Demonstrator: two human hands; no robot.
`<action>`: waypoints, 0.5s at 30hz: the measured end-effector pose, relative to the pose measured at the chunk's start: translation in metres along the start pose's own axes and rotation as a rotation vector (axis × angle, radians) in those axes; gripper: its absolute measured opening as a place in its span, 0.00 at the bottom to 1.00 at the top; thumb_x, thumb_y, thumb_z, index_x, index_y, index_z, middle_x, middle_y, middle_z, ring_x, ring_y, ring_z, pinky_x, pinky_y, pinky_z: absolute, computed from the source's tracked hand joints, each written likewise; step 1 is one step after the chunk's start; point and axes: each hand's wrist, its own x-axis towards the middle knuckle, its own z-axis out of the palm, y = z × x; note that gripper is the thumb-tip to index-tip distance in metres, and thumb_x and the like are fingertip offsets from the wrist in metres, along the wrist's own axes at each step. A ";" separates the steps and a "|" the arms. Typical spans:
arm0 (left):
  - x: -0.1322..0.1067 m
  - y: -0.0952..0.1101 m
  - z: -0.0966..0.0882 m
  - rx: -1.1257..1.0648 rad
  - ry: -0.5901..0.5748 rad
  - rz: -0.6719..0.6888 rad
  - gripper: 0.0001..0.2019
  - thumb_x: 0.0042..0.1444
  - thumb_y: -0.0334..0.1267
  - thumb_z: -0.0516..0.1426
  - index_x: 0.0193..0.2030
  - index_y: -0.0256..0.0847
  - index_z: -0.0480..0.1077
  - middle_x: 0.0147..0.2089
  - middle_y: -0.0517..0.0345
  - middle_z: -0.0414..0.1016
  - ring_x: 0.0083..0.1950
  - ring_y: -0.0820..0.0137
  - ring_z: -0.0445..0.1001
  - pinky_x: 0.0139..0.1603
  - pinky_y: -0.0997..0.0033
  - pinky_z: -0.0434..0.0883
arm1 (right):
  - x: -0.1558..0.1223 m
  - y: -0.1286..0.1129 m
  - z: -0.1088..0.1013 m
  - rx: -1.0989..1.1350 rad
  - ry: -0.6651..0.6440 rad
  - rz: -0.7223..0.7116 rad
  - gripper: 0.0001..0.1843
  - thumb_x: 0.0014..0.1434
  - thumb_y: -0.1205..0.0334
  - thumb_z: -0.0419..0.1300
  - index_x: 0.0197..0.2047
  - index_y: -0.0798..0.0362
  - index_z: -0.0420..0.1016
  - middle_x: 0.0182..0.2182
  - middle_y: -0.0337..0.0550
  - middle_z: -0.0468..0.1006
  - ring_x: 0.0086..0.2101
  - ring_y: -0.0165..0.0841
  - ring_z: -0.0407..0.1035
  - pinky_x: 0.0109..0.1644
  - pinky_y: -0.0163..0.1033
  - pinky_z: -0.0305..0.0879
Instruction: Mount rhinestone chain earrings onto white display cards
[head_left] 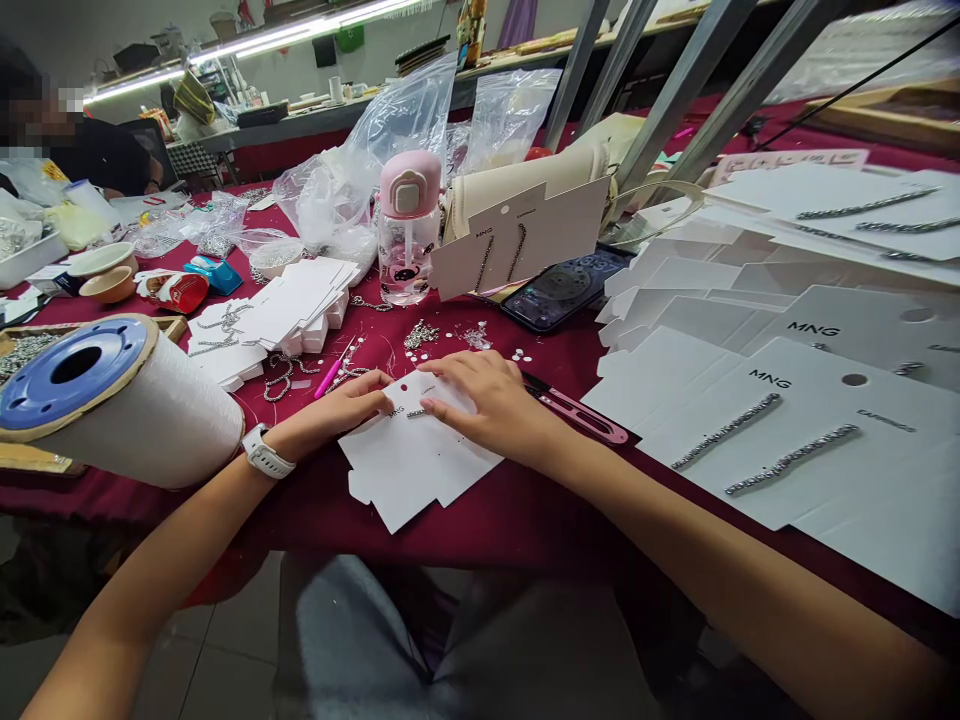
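Observation:
On the table in front of me lies a white display card (416, 470) printed MNG, with a short dark metallic chain strand (416, 412) on it. At the card's upper left, my left hand (356, 402) pinches the edge, and a white watch is on that wrist. Over the upper right part, my right hand (487, 400) grips the card, its thumb across the front near the strand and its fingers along the far edge. That hand hides part of the card. A pink-handled needle tool (330, 375) and loose chain pieces (279, 378) lie close to my left hand.
A large thread spool (165, 410) stands at left. Finished cards (780, 440) with chain strands pile up at right. Beyond my hands are a pink-lidded bottle (409, 230), a phone (566, 287) and a card stack (300, 300). A pink cutter (585, 415) lies beside my right wrist.

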 end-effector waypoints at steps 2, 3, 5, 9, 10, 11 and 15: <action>-0.001 0.002 0.001 0.039 -0.013 0.004 0.10 0.49 0.43 0.53 0.36 0.41 0.60 0.24 0.67 0.63 0.22 0.79 0.62 0.20 0.81 0.58 | 0.000 0.003 0.001 -0.042 -0.057 0.030 0.19 0.54 0.52 0.53 0.47 0.49 0.67 0.46 0.46 0.69 0.45 0.44 0.57 0.48 0.51 0.50; -0.002 0.002 0.001 0.063 -0.023 0.007 0.12 0.48 0.45 0.54 0.35 0.40 0.60 0.24 0.67 0.61 0.21 0.80 0.61 0.20 0.81 0.57 | 0.000 0.003 0.002 -0.053 -0.082 0.033 0.18 0.54 0.52 0.52 0.46 0.49 0.68 0.46 0.46 0.69 0.45 0.44 0.57 0.48 0.51 0.50; -0.003 0.004 0.002 0.117 -0.042 0.016 0.16 0.47 0.49 0.56 0.35 0.39 0.60 0.24 0.67 0.61 0.22 0.80 0.60 0.21 0.81 0.57 | 0.000 0.001 0.004 -0.054 -0.109 0.018 0.18 0.54 0.52 0.52 0.46 0.49 0.67 0.46 0.46 0.68 0.45 0.44 0.57 0.48 0.51 0.51; -0.004 0.006 0.004 0.200 -0.022 0.046 0.21 0.41 0.51 0.60 0.36 0.37 0.63 0.30 0.62 0.66 0.28 0.76 0.65 0.26 0.78 0.60 | -0.001 -0.005 0.005 -0.027 -0.080 0.019 0.16 0.53 0.55 0.55 0.44 0.51 0.66 0.44 0.48 0.67 0.44 0.41 0.58 0.49 0.48 0.52; -0.004 0.005 0.004 0.219 -0.018 0.055 0.21 0.41 0.51 0.60 0.36 0.36 0.64 0.31 0.61 0.67 0.29 0.75 0.66 0.26 0.77 0.60 | -0.001 -0.006 0.004 -0.031 -0.072 0.020 0.14 0.52 0.56 0.56 0.41 0.52 0.67 0.42 0.48 0.68 0.43 0.40 0.58 0.49 0.47 0.52; -0.004 0.005 0.004 0.238 -0.018 0.062 0.22 0.42 0.51 0.59 0.37 0.36 0.64 0.32 0.60 0.67 0.30 0.74 0.67 0.27 0.77 0.61 | -0.001 -0.007 0.004 -0.037 -0.075 0.012 0.11 0.52 0.56 0.56 0.38 0.52 0.68 0.40 0.47 0.69 0.42 0.39 0.58 0.48 0.46 0.52; 0.000 -0.001 0.003 0.335 -0.009 0.099 0.21 0.45 0.52 0.56 0.38 0.36 0.64 0.33 0.59 0.67 0.30 0.73 0.66 0.26 0.77 0.60 | -0.001 -0.007 0.000 -0.013 -0.155 -0.075 0.10 0.55 0.56 0.52 0.28 0.53 0.68 0.30 0.42 0.72 0.37 0.35 0.60 0.45 0.43 0.51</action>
